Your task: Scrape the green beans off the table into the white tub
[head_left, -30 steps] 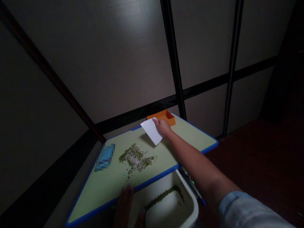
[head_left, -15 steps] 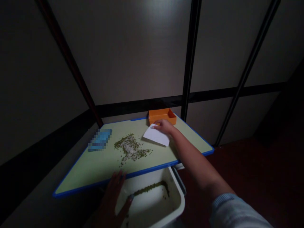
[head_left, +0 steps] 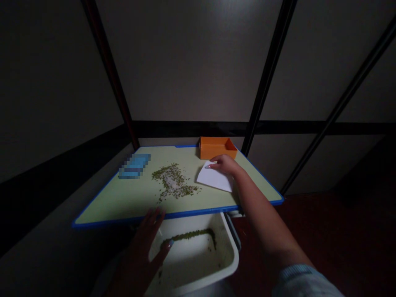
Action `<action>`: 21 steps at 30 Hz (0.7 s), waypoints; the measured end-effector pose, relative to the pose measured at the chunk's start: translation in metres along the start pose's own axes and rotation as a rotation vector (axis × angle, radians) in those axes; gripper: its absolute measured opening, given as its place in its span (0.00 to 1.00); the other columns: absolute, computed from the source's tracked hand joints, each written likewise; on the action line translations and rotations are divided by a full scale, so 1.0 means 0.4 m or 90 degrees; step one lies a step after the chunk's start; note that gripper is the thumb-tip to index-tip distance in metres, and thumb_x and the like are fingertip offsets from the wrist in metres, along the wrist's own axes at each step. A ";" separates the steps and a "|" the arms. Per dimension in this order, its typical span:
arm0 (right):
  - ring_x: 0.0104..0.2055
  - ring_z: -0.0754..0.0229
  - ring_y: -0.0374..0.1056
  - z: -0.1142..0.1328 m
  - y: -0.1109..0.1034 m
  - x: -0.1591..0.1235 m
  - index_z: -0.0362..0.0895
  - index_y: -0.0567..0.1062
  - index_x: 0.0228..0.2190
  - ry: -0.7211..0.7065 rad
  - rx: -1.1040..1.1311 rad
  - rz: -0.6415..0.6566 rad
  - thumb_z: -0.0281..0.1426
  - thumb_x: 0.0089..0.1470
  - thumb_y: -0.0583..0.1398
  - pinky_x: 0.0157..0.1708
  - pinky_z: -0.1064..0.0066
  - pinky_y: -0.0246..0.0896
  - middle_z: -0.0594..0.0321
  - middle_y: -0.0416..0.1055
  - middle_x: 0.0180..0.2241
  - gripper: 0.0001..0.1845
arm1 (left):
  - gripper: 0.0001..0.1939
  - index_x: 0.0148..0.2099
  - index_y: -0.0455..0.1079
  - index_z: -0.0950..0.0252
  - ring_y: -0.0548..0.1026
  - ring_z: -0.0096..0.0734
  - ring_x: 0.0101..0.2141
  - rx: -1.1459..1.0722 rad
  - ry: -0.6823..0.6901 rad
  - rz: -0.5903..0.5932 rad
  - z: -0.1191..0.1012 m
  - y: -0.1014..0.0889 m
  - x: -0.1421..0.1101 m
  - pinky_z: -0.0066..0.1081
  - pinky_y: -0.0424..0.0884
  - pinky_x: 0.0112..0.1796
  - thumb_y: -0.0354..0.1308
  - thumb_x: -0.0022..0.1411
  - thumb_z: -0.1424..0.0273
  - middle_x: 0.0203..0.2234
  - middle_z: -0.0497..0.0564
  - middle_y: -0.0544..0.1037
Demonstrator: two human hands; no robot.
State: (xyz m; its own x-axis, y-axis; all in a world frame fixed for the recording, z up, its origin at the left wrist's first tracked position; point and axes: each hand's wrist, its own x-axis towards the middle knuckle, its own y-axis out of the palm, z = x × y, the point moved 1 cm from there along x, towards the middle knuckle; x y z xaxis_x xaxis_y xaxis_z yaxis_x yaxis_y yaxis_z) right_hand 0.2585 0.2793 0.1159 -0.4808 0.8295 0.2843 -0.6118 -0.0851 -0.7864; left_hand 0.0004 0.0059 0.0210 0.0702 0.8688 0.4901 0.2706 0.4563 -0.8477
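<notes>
Right hand (head_left: pixel 225 164) is pinching a white card (head_left: pixel 214 178) near scattered greenish grains (head_left: pixel 173 181); left hand (head_left: pixel 142 247) is spreading its fingers by a white bin (head_left: pixel 194 258), grip unclear.

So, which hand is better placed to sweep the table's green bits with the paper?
Probably the right hand: it holds the paper beside the green bits. The left hand is spread by the white tub and the table's near edge.

Narrow gap between green grains (head_left: pixel 173 181) and paper (head_left: pixel 214 178); orange box (head_left: pixel 215 152) blocks behind.
</notes>
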 end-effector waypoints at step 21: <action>0.22 0.66 0.57 -0.003 0.005 -0.002 0.43 0.76 0.23 0.022 -0.116 0.075 0.48 0.41 0.64 0.23 0.73 0.43 0.68 0.66 0.19 0.20 | 0.33 0.65 0.41 0.52 0.54 0.42 0.62 -0.001 -0.007 0.025 0.002 -0.002 0.000 0.45 0.65 0.55 0.49 0.62 0.60 0.64 0.49 0.54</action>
State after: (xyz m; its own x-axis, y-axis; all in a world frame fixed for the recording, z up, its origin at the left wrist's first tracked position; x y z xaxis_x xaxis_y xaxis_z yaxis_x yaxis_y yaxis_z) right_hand 0.2587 0.2792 0.1135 -0.5185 0.8385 0.1676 -0.4272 -0.0842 -0.9002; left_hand -0.0004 0.0055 0.0214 0.0698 0.8885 0.4535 0.2698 0.4208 -0.8661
